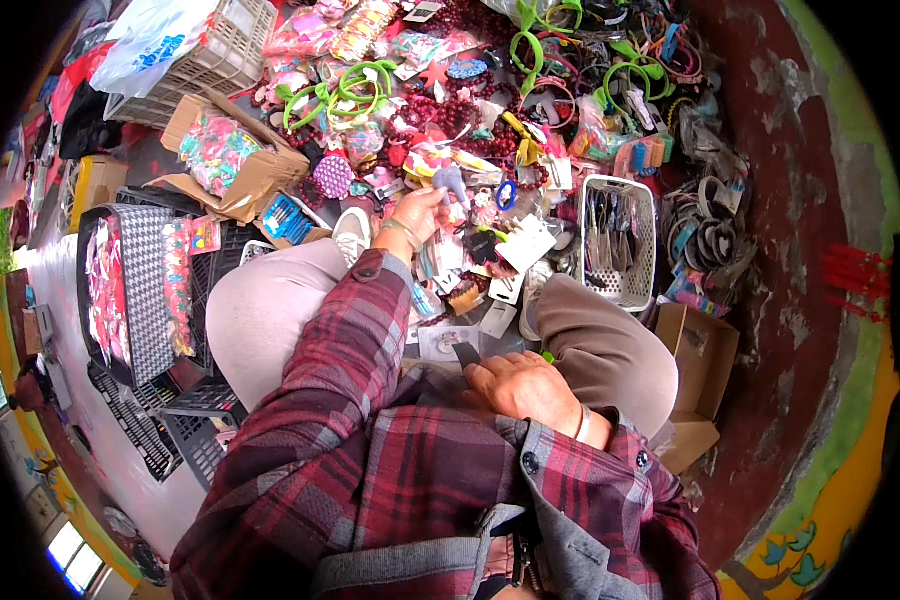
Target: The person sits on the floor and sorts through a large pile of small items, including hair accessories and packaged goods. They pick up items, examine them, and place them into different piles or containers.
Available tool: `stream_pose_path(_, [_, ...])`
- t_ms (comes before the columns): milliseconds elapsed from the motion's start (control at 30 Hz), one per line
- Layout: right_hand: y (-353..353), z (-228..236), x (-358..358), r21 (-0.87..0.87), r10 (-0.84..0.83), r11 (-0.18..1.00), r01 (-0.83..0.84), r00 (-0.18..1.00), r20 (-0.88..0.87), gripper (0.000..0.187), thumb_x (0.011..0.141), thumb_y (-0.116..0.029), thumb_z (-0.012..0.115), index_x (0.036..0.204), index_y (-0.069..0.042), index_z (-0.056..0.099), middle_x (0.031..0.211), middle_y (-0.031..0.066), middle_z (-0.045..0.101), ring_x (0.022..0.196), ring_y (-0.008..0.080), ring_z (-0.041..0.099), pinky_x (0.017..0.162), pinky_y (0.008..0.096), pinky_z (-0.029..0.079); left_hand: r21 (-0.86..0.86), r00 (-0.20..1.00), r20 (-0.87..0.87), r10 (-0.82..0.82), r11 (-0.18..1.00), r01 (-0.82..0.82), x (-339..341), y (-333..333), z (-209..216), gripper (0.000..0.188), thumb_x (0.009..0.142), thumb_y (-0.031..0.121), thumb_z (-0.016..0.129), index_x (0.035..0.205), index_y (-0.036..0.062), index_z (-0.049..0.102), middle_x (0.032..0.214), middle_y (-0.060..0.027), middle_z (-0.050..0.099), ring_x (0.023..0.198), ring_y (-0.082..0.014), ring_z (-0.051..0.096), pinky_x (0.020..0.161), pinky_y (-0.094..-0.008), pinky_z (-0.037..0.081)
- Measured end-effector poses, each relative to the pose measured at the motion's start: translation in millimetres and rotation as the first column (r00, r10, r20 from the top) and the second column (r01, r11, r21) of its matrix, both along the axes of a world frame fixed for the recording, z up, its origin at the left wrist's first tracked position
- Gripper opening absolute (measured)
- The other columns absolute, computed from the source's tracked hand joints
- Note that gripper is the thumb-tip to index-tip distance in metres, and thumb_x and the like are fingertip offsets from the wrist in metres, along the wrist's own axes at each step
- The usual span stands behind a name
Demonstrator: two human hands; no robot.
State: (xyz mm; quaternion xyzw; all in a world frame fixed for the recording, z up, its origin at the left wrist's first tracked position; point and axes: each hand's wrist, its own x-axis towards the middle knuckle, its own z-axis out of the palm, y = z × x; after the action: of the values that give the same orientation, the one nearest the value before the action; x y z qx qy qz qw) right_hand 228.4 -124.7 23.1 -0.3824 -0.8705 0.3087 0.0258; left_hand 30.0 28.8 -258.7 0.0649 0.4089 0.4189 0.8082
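Note:
My left hand [416, 214] reaches forward over a heap of hair accessories. Its fingers are closed on a soft grey-purple piece [450, 184], perhaps fabric; its exact kind does not show. Close to my lap, my right hand [530, 386] is curled closed, its back upward. A dark flat strip [465, 354] sticks out by its thumb, and a bit of bright green shows at its far side. Between my knees lie white cards [528, 243] and a small clear packet [448, 343]. A purple dotted round piece [333, 176] and a blue ring [507, 195] lie near my left hand.
Right of the heap stands a white basket [618, 190] of packaged items. Green headbands [354, 90] lie at the back. On the left are a cardboard box [232, 160] of colourful packets and a houndstooth bin [150, 290]. An empty carton [698, 375] sits beside my right knee.

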Motion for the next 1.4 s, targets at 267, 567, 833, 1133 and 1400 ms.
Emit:
stream_pose_path(267, [-1,-2,-4,-0.011,0.023,1.000,-0.023,1.000,0.011,0.017,0.076,-0.026,0.055,0.078,-0.009,0.055,0.072,0.0062,0.056,0.072,0.0235,0.059,0.067,0.0336,0.045,0.108,0.982,0.171,-0.080,0.992,0.062,-5,7,16,0.017,0.083,0.011,0.050,0.100,0.0091,0.053,0.077,-0.0056,0.058,0.055,-0.0135,0.049,0.054,-0.0275,0.040])
stream_pose_path(567, [-3,-4,-2,0.018,0.006,1.000,-0.006,1.000,0.019,0.014,0.074,-0.024,0.055,0.077,-0.010,0.055,0.071,0.0048,0.056,0.071,0.0222,0.058,0.066,0.0327,0.045,0.039,0.914,0.403,0.048,0.997,-0.070,0,9,38,0.022,0.077,0.015,0.047,0.095,0.0038,0.056,0.067,-0.0079,0.053,0.049,-0.0147,0.040,0.051,-0.0285,0.032])
stream_pose_path(833, [-6,-6,0,0.043,-0.013,0.999,0.012,1.000,0.010,0.012,0.074,-0.022,0.054,0.075,-0.010,0.054,0.070,0.0041,0.055,0.070,0.0215,0.058,0.066,0.0324,0.044,-0.040,0.915,0.391,0.101,0.995,-0.092,2,17,33,0.029,0.078,0.017,0.047,0.101,0.0048,0.058,0.074,-0.0077,0.058,0.057,-0.0184,0.050,0.053,-0.0306,0.040])
stream_pose_path(1133, [-2,2,2,-0.032,-0.009,0.999,0.011,0.998,0.056,0.013,0.075,-0.017,0.049,0.080,-0.008,0.056,0.073,0.0066,0.056,0.073,0.0232,0.059,0.068,0.0333,0.044,0.165,0.951,0.031,0.308,0.937,-0.308,5,41,31,0.056,0.078,0.013,0.050,0.131,0.0053,0.033,0.100,-0.0167,0.058,0.077,-0.0240,0.060,0.067,-0.0323,0.049])
stream_pose_path(1400, [-5,-1,11,0.026,-0.049,0.999,0.047,0.998,0.042,0.013,0.074,-0.018,0.050,0.079,-0.008,0.057,0.071,0.0054,0.056,0.072,0.0218,0.058,0.066,0.0319,0.044,-0.141,0.740,-0.593,-0.317,0.946,0.292,36,-9,-28,0.015,0.075,0.016,0.058,0.083,0.0029,0.060,0.066,-0.0086,0.059,0.049,-0.0212,0.057,0.051,-0.0303,0.049])
